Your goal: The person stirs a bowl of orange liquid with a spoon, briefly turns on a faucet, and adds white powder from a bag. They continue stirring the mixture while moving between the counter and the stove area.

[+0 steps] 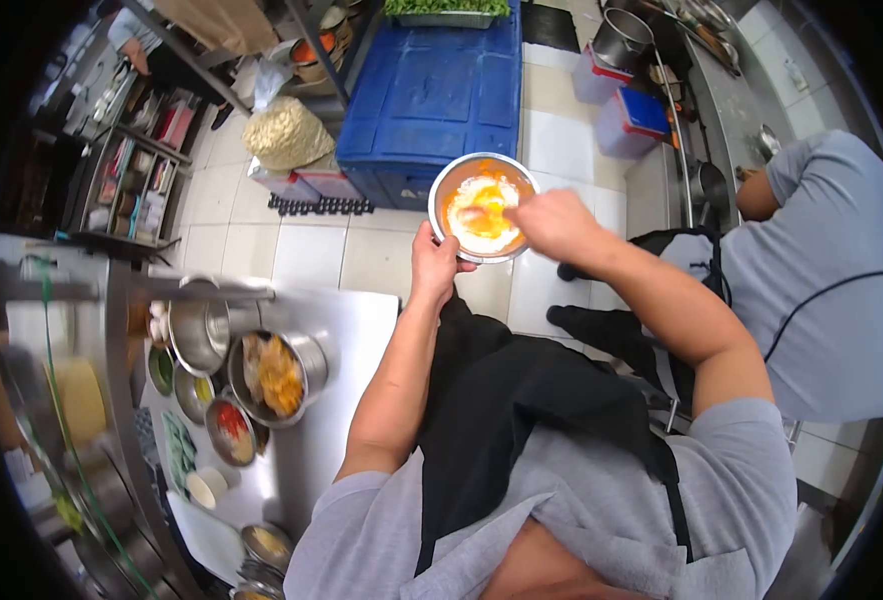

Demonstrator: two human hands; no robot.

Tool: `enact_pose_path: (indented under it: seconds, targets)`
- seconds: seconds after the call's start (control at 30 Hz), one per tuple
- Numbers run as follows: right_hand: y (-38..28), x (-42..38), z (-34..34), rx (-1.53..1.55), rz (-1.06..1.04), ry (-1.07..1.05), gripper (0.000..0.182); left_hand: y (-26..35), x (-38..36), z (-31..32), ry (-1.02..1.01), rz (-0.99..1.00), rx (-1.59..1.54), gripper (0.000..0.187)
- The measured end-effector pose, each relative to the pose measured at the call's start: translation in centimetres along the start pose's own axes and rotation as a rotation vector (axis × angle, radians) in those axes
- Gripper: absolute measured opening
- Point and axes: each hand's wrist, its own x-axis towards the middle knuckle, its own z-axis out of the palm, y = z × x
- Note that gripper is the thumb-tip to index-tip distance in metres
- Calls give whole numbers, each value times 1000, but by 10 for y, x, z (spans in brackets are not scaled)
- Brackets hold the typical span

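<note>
A round metal bowl [445, 176] is held out in front of me, with white powder and a yellow-orange mixture [486, 210] inside. My left hand [435, 262] grips its near left rim, thumb over the edge. Over the right side of the bowl, my right hand [561, 226] is closed in a fist and somewhat blurred. Whatever it holds reaches into the mixture, but blur hides what it is.
A steel counter [351, 330] at left carries a pot of orange and brown food [279, 378] and a bowl with red pieces [233, 432]. A blue chest [431, 90] stands ahead. To the right, a co-worker [826, 280] bends near a counter.
</note>
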Motion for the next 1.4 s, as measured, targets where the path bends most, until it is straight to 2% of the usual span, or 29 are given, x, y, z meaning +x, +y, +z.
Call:
enact_pose_path:
  seconds: [0.1,0.27,0.37,0.47,0.63,0.77,0.87,0.93,1.0,1.07,1.13,1.17,1.2,1.27,1.3,1.37,1.4]
  targets:
    - [30,25,-20,98,-33,-28,20,27,59,-10,-18,-3,-1,23]
    - [79,98,-82,120,124,-28,24,76,157,-7,-48,-34,7,21]
    - [96,125,-86,127,105,-71,22,111,204,16,-91,-15,-57,15]
    - [148,150,-68,71,143,-60,22,126,245,38,-120,-24,-30,16]
    - [258,209,-45,13,238,101,12,117,310,92,-127,-93,2,20]
    - [290,233,-21,154,119,70,12,110,365,137,-154,-71,-9,24]
    - [367,229,-11,160,11,0,13,111,399,168,-65,-63,-18,24]
    - [426,250,-22,133,48,-30,13,115,416,198,-73,-92,-19,25]
    - [464,275,-29,107,85,45,13,115,436,228,-65,-102,-14,25]
    - [469,282,-24,117,47,115,12,115,455,249,-46,-107,-5,25]
    - [472,279,-18,174,-31,-41,12,117,476,254,-38,-114,18,25]
    - [492,275,-13,184,-47,-35,12,117,486,255,-47,-105,26,24]
    - [513,282,-17,190,-27,-30,12,120,495,260,-60,-93,30,24]
    - [554,288,-35,109,200,-190,14,123,504,283,-83,-118,-2,19]
    - [558,293,-47,75,167,-70,14,124,511,300,-112,-119,-13,19]
    - [559,303,-42,78,126,-76,17,125,535,323,-134,-103,-8,19]
    - [560,303,-35,103,84,-90,25,127,548,331,-132,-110,0,19]
